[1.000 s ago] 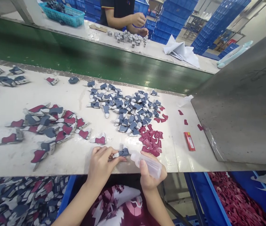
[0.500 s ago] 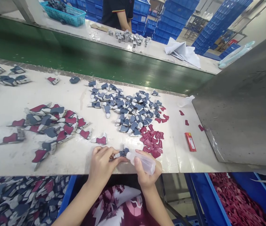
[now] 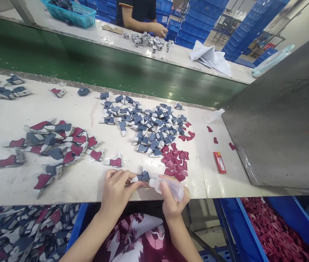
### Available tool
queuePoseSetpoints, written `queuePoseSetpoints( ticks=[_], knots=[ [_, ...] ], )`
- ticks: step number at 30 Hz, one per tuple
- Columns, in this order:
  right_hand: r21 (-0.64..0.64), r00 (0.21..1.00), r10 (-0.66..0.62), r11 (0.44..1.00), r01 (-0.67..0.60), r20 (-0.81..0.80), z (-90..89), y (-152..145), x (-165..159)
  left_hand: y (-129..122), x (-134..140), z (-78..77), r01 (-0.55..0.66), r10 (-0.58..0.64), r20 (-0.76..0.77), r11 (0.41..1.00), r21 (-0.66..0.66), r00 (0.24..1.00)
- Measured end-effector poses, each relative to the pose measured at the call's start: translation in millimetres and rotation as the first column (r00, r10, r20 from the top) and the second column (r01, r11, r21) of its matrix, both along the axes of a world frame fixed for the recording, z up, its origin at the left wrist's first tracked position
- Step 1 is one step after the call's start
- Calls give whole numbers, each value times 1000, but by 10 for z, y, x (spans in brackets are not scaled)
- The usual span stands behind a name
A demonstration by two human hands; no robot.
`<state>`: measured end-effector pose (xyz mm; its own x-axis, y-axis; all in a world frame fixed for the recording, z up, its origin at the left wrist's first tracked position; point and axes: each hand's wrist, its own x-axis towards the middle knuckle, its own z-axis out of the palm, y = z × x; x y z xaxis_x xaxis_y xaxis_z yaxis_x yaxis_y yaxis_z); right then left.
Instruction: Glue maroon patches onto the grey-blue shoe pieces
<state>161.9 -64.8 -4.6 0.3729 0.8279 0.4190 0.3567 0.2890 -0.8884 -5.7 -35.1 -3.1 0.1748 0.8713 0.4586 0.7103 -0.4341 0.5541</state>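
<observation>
Between thumb and fingers, my left hand [image 3: 118, 185] pinches a small blue-and-white plastic part [image 3: 143, 176] just above the table's front edge. My right hand [image 3: 175, 202] is wrapped round a translucent squeeze bottle [image 3: 168, 187], its nozzle pointing left, close to that part. Whether the nozzle touches it I cannot tell. Beyond my right hand lies a heap of maroon flat pieces [image 3: 175, 160]. Farther back spreads a pile of blue-and-white parts [image 3: 154, 123]. To the left is a group of similar parts, many with maroon faces [image 3: 69, 157].
A red lighter [image 3: 219, 162] lies right, near a grey metal housing [image 3: 274, 120]. A green conveyor belt [image 3: 89, 58] runs behind the table [image 3: 83, 193]. Across it, a co-worker's hands [image 3: 158, 30] are by grey parts [image 3: 145, 39]. Blue bins [image 3: 253, 233] stand below the front edge.
The bottle has drawn slightly right, away from the part in my left hand. Across the belt, the co-worker's hands have come into view. The whole view has shifted slightly.
</observation>
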Motion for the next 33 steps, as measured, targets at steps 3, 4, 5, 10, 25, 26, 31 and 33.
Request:
queuePoseSetpoints(
  ticks=[3,4,5,10,25,26,31,33],
  knots=[
    [-4,998,-67,998,67,-15,-73,-36,23,3,0,-27,-15,15,8,1000,-4,1000],
    [1,995,-94,996,94,-19,-95,-45,33,5,1,-32,-15,15,9,1000,-5,1000],
    [8,993,-118,993,118,-23,-114,-52,42,6,1,-36,-12,12,9,1000,-6,1000],
    [19,982,-179,983,180,-56,-165,-56,51,7,-6,-46,-12,12,25,1000,-14,1000],
    [-61,843,-477,876,478,-249,111,266,897,22,-62,-22,2,-1,76,1000,-11,997],
    [-68,835,-505,862,503,-219,97,291,1003,22,-71,-26,1,-1,80,1000,1,997],
    [-170,831,-530,846,505,-167,-14,326,1256,5,-113,-52,-36,50,129,993,-113,990],
    [-164,849,-509,858,487,-143,-17,291,1230,-8,-117,-53,-72,109,171,974,-213,979]
  ],
)
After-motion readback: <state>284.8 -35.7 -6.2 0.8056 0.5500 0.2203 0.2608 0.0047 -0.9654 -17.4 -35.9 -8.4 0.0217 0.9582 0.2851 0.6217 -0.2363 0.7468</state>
